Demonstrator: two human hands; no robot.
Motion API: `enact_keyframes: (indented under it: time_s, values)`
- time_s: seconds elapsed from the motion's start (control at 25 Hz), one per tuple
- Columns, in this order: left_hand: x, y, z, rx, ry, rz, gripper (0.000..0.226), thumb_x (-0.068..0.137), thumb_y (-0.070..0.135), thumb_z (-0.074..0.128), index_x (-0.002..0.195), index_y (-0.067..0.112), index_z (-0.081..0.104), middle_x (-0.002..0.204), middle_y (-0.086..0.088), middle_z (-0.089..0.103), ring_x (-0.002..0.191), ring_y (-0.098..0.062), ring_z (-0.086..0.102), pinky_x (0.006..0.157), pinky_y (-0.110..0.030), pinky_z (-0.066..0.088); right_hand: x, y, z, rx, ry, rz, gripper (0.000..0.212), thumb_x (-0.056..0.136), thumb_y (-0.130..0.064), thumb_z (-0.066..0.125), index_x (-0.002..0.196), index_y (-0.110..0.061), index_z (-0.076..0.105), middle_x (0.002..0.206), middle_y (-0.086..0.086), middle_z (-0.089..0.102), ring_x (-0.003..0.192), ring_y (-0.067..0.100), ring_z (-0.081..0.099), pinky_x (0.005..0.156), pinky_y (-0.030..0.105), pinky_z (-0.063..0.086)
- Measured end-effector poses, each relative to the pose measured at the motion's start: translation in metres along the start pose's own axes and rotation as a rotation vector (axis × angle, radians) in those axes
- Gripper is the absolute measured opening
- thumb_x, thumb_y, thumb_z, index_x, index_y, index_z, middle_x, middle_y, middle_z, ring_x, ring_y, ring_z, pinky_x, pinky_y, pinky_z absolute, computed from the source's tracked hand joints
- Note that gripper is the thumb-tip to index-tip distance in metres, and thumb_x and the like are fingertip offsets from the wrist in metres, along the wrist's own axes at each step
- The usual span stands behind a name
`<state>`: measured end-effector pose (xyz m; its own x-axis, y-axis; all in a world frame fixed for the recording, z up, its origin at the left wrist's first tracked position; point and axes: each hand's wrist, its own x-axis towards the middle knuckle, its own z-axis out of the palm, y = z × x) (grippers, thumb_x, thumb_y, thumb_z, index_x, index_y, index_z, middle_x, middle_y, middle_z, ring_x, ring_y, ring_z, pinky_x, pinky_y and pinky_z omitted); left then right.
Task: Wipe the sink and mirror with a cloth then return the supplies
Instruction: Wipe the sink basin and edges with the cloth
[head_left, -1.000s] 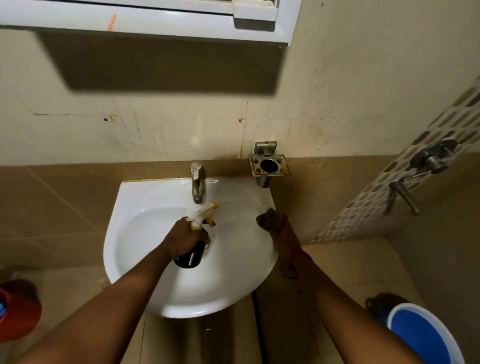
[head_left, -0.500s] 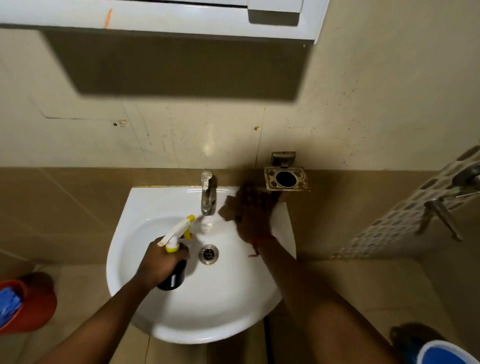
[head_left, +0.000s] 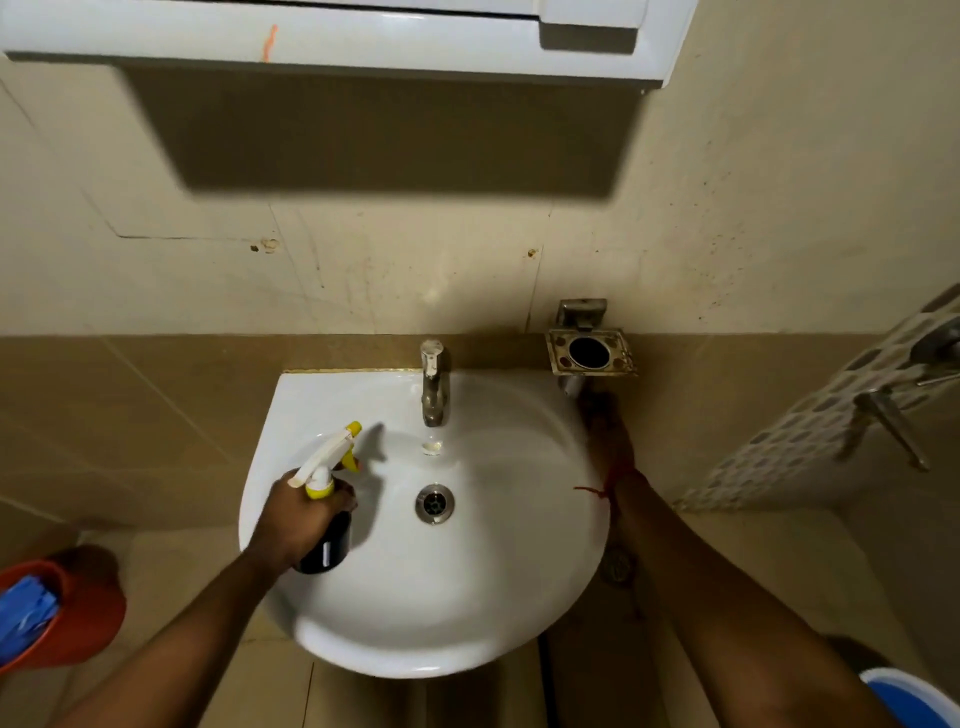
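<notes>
The white sink (head_left: 415, 613) hangs on the wall below me, with a steel faucet (head_left: 434, 384) at its back and a drain (head_left: 435, 503) in the basin. My left hand (head_left: 298, 514) grips a dark spray bottle (head_left: 327, 545) with a white and yellow trigger head, held over the left half of the basin. My right hand (head_left: 608, 441) presses a dark brown cloth (head_left: 592, 408) against the sink's right rim, just under the soap holder. The cloth is blurred and mostly hidden by the hand. The white underside of the mirror cabinet (head_left: 363, 41) shows at the top.
A metal soap holder (head_left: 589, 353) sticks out of the wall right of the faucet. A wall tap (head_left: 888, 415) juts out at far right. A red bucket (head_left: 78, 618) with something blue stands on the floor at left. A blue bucket (head_left: 914, 696) is at bottom right.
My right hand with the cloth moved from beside the faucet to the sink's right rim. The left hand keeps the spray bottle over the basin's left side.
</notes>
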<state>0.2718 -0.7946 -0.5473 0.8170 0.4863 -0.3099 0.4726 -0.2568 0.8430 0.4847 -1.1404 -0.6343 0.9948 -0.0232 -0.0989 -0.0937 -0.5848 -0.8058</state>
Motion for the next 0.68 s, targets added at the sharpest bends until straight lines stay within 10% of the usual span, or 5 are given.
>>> enact_keyframes:
  time_s: [0.16,0.28,0.4,0.68]
  values:
    - [0.003,-0.013,0.013,-0.007,-0.035,0.017,0.019,0.061,0.021,0.072,0.080,0.021,0.076,0.087,-0.004,0.080,0.084,-0.027,0.074,0.086,-0.045,0.057,0.029,-0.020,0.031,-0.307,0.112,-0.041,0.062,0.090,-0.068,0.038,0.143,-0.034,0.041,0.136,0.001,0.055,0.121,0.026,0.055,0.098,0.036,0.045]
    - [0.003,-0.023,0.013,-0.011,-0.037,-0.014,0.016,0.061,0.022,0.072,0.077,0.018,0.076,0.087,-0.005,0.080,0.084,-0.029,0.074,0.088,-0.050,0.058,-0.016,-0.028,0.070,-0.799,0.176,-0.330,0.065,0.098,-0.046,0.040,0.156,-0.021,0.024,0.157,0.015,0.033,0.144,0.046,0.028,0.120,0.060,0.015]
    - [-0.002,-0.018,0.007,0.004,-0.029,-0.012,0.019,0.061,0.022,0.071,0.078,0.018,0.076,0.084,-0.004,0.080,0.082,-0.030,0.074,0.086,-0.049,0.058,-0.057,-0.062,0.115,-0.698,0.122,-0.450,0.066,0.101,-0.031,0.036,0.159,-0.015,0.011,0.165,0.016,0.012,0.153,0.041,0.006,0.121,0.063,0.007]
    - [0.005,-0.007,-0.036,-0.074,0.130,0.000,0.018,0.059,0.015,0.073,0.077,0.019,0.075,0.082,-0.014,0.078,0.080,-0.033,0.071,0.075,-0.035,0.053,-0.107,-0.140,0.225,-0.539,-0.170,-0.779,0.061,0.085,-0.016,0.045,0.146,-0.016,0.045,0.155,0.006,0.039,0.149,0.031,0.027,0.122,0.049,0.021]
